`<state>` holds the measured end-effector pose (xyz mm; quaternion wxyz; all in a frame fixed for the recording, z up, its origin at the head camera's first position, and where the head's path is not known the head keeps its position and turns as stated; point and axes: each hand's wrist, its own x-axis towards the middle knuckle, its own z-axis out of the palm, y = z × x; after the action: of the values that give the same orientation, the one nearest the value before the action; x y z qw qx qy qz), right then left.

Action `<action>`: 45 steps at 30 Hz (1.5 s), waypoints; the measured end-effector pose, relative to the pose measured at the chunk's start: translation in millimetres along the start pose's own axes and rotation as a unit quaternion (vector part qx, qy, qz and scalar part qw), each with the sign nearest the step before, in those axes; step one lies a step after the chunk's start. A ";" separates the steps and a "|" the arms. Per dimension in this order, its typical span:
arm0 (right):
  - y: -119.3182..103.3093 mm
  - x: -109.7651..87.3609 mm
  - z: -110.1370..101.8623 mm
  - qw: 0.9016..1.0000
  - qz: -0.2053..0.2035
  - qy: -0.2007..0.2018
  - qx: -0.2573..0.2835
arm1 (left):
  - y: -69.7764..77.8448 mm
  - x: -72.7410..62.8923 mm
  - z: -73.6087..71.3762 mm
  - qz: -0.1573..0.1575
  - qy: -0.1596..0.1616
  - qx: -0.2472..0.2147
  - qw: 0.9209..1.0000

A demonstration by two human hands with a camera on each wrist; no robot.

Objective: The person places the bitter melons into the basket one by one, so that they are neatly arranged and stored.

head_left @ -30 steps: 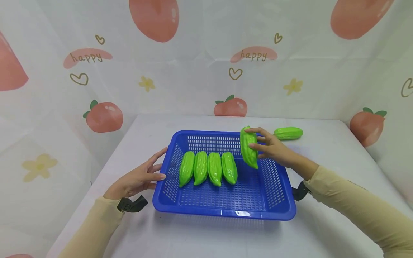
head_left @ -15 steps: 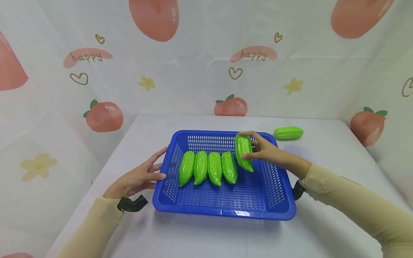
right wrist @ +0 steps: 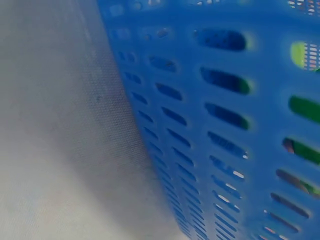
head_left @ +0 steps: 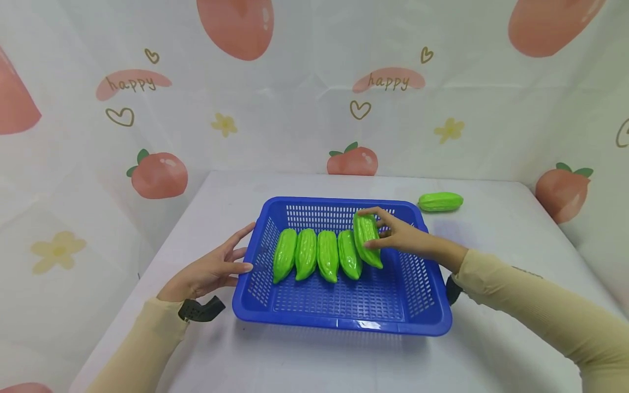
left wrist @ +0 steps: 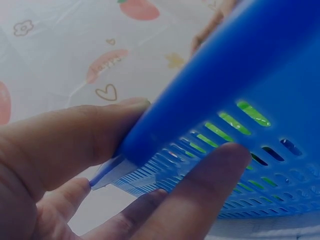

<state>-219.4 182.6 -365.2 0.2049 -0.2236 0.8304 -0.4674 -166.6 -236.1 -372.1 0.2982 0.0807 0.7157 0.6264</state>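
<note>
My right hand (head_left: pixel 400 236) grips a bright green, ridged bitter melon (head_left: pixel 366 240) between thumb and fingers, low inside the blue plastic basket (head_left: pixel 344 326). This melon is tilted, its pointed end towards me, right beside the rightmost melon (head_left: pixel 349 255) of a row. Several similar bitter melons, such as the leftmost one (head_left: pixel 285 256), lie side by side on the basket floor. At the basket's left side, my left hand (head_left: pixel 208 271) holds the rim. In the left wrist view its thumb (left wrist: pixel 75 135) is on the rim (left wrist: pixel 200 85), with fingers below against the slotted wall.
Another green bitter melon (head_left: pixel 440 202) lies on the white table (head_left: pixel 314 363), behind and right of the basket. A printed curtain (head_left: pixel 295 109) stands behind the table. The right wrist view shows mostly the basket's slotted outer wall (right wrist: pixel 260 125).
My right hand has brought its melon left and down into the basket, next to the row. My left hand stays at the rim, and the basket has not moved.
</note>
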 end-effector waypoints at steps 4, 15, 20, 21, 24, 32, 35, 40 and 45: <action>0.7 1.1 1.2 1.000 0.004 0.002 -0.006 | -0.1 0.1 -0.2 -0.003 0.003 -0.002 1.000; 2.1 2.9 5.1 0.998 0.017 0.007 -0.053 | 0.3 -0.5 0.7 -0.007 0.011 0.000 1.000; 1.4 3.6 5.5 0.997 0.019 0.006 -0.071 | -0.5 0.4 0.3 -0.009 0.014 -0.004 1.000; 1.8 3.9 5.6 0.997 0.020 0.003 -0.073 | -0.6 0.4 0.1 -0.008 0.012 -0.005 1.000; 2.6 4.5 5.6 0.996 0.031 -0.004 -0.082 | -1.3 0.1 -0.6 -0.004 0.005 -0.006 1.000; 2.6 4.3 4.6 0.996 0.056 -0.018 -0.072 | -1.5 1.0 -1.1 -0.004 0.003 0.004 1.000; 2.1 3.9 4.5 0.995 0.071 -0.024 -0.059 | -0.9 0.7 -0.8 -0.007 0.007 0.005 1.000; 1.6 4.3 4.8 0.995 0.087 -0.030 -0.049 | -0.4 0.1 -0.3 -0.008 0.007 0.004 1.000; 2.2 5.2 5.6 0.995 0.087 -0.041 -0.029 | -0.7 0.4 -0.1 -0.008 0.008 0.001 1.000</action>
<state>-221.0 176.8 -370.5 0.2719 -0.1754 0.8509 -0.4139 -166.8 -236.1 -372.9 0.2973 0.0696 0.7192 0.6241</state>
